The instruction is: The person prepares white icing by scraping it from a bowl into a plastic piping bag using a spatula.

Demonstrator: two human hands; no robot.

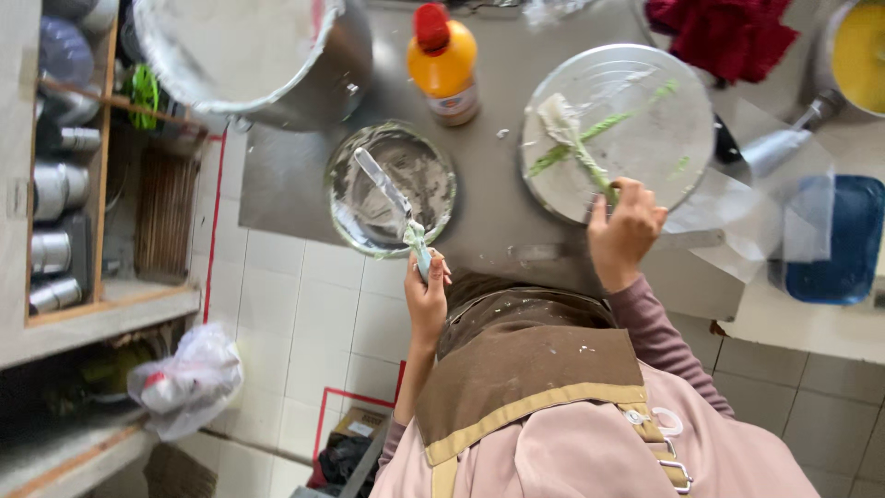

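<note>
- The big steel pot [267, 65] is cut off by the top edge, and its white inside is too washed out to read
- A yellow-filled bowl [853, 55] runs off the right corner, and a red cloth [719, 32] is cropped at the top
- What sits under the clear plastic sheet [784, 221] beside the blue tub [834, 240] is hard to make out
- The white lump on the round turntable [618, 129] is half covered by green-smeared streaks, and its shape is unclear
- The steel counter [295, 184] ends just in front of the apron [525, 378], with bare metal between the glass bowl [392, 189] and the turntable; an orange bottle [444, 65] stands behind that gap
- White floor tiles lie open to the left, bounded by a wooden shelf [101, 184] of metal tins
- The left hand [426, 290] is raised with the wrist straight, fingers clenched round the pale handle of a palette knife [392, 198], whose blade lies slanted inside the glass bowl
- The right hand [627, 226] reaches to the turntable's near rim, fingers curled tight on the end of a green-coated tool [590, 161] that lies across the plate
</note>
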